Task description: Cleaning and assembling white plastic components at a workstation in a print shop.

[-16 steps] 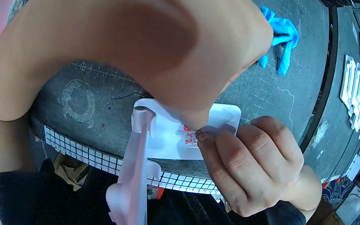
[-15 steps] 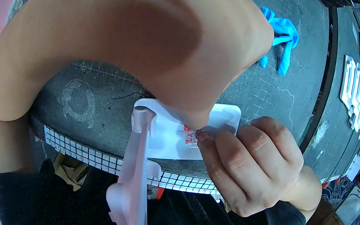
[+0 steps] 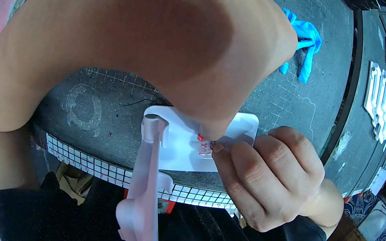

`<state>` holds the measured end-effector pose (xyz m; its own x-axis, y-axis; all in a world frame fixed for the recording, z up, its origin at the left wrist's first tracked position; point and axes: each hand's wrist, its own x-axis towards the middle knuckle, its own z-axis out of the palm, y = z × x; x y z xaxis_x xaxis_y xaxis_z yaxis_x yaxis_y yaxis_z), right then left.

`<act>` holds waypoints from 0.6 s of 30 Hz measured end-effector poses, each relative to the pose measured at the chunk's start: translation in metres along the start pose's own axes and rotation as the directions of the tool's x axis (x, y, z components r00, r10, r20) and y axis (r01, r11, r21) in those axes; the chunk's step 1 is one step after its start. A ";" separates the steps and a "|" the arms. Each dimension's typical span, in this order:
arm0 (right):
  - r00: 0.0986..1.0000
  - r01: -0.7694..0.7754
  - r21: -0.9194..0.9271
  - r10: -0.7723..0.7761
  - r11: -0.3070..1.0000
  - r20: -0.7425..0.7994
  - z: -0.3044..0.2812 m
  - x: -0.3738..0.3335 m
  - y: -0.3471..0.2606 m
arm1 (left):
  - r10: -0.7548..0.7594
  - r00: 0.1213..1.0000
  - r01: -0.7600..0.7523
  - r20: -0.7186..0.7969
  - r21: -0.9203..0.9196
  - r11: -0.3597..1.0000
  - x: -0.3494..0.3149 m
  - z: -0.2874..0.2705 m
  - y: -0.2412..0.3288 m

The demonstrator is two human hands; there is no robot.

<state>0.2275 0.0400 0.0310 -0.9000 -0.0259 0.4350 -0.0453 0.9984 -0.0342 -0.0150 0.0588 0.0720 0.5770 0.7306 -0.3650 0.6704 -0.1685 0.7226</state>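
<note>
A white plastic panel (image 3: 181, 160) with rounded corners lies on the dark work mat, bearing small red and dark printing. A longer moulded white plastic piece (image 3: 144, 188) stands along its left end and runs toward my body; whether the two are joined I cannot tell. Very large and close, my left hand (image 3: 201, 71) arches over from the left, and its tip comes down onto the panel beside the printing. Its other fingers are hidden. From the right, my right hand (image 3: 272, 178) is closed, thumb and fingertip pinched at the printing's edge. Whatever they pinch is too small to make out.
A crumpled blue glove or cloth (image 3: 307, 42) lies farther back on the mat (image 3: 301, 107). A gridded ruler strip (image 3: 90, 162) runs along the near edge. At the right, past a dark gap, several white plastic parts (image 3: 380, 97) are laid out. A loose thread lies nearby.
My left hand has shifted slightly to the right. The near end of the long white piece has moved a little to the right, while my right hand keeps its pinch almost in place.
</note>
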 end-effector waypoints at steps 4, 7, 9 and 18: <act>1.000 -0.001 0.005 0.001 1.000 0.024 -0.002 0.001 0.001 | 0.010 1.000 -0.010 0.002 -0.001 1.000 -0.002 0.000 0.002; 1.000 -0.002 0.008 0.001 1.000 0.031 -0.003 0.001 0.002 | 0.018 1.000 -0.018 0.004 0.003 1.000 -0.003 0.002 0.004; 1.000 -0.002 0.008 0.001 1.000 0.029 -0.003 0.001 0.001 | 0.020 1.000 -0.020 0.004 0.004 1.000 -0.003 0.002 0.004; 1.000 -0.017 0.006 0.017 1.000 0.011 -0.001 0.001 -0.001 | 0.019 1.000 -0.019 -0.005 0.017 1.000 -0.001 0.003 0.003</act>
<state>0.2273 0.0393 0.0326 -0.9054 -0.0092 0.4244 -0.0322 0.9984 -0.0472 -0.0118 0.0555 0.0727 0.5873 0.7306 -0.3483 0.6673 -0.1936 0.7192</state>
